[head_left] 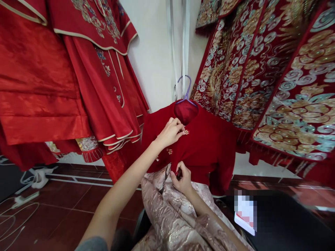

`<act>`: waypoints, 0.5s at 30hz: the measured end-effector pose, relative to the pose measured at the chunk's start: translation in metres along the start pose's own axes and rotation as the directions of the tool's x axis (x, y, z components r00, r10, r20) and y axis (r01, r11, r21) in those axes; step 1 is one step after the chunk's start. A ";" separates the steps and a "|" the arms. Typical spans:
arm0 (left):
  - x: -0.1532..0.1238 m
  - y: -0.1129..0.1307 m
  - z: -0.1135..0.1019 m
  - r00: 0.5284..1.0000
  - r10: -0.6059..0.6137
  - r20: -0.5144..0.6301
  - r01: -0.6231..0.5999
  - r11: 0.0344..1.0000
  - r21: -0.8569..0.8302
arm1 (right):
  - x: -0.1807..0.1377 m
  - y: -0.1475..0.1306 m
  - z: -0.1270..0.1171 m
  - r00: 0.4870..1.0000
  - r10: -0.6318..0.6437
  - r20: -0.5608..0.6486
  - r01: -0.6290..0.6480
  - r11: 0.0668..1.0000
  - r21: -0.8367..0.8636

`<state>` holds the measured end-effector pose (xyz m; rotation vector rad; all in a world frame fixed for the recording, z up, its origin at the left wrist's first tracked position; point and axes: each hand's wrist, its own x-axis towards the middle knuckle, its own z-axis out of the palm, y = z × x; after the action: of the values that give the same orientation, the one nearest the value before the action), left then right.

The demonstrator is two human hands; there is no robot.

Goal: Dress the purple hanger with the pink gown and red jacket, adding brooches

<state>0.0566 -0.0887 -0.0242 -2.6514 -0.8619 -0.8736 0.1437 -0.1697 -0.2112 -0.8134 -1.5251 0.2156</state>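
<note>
Dark-red jacket (202, 146) on purple hanger (188, 94), mid-frame, left hand (171, 133) pinching it beside a gold beaded ornament (186, 132), right hand (184, 179) seemingly pinching its lower front; handling looks mid-way, whether anything is fastened or left undone cannot be told.

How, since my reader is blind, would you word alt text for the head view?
A person's left hand and right hand hold the front of a red jacket on a purple hanger, the left higher. Embroidered red garments hang on either side.
</note>
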 end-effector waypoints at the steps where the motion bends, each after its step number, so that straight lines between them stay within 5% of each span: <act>1: 0.002 -0.002 -0.003 0.999 0.050 0.014 -0.050 0.999 0.020 | 0.000 0.000 0.000 1.000 0.005 0.008 -0.005 1.000 0.007; 9: 0.009 -0.007 -0.007 0.955 0.277 0.101 -0.295 0.914 0.278 | 0.002 -0.006 -0.002 0.999 -0.003 -0.034 0.005 0.999 0.054; 13: 0.009 -0.007 -0.008 0.959 0.264 0.102 -0.282 0.862 0.422 | 0.052 -0.015 -0.021 0.945 -0.005 -0.326 -0.005 1.000 -0.031; 15: 0.007 -0.006 -0.007 0.981 0.174 0.086 -0.194 0.851 0.488 | 0.095 -0.021 -0.032 0.893 -0.081 -0.443 -0.016 0.977 -0.211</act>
<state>0.0543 -0.0829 -0.0139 -2.2523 -0.7062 -0.4724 0.1737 -0.1386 -0.1183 -0.9284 -1.1293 -0.1578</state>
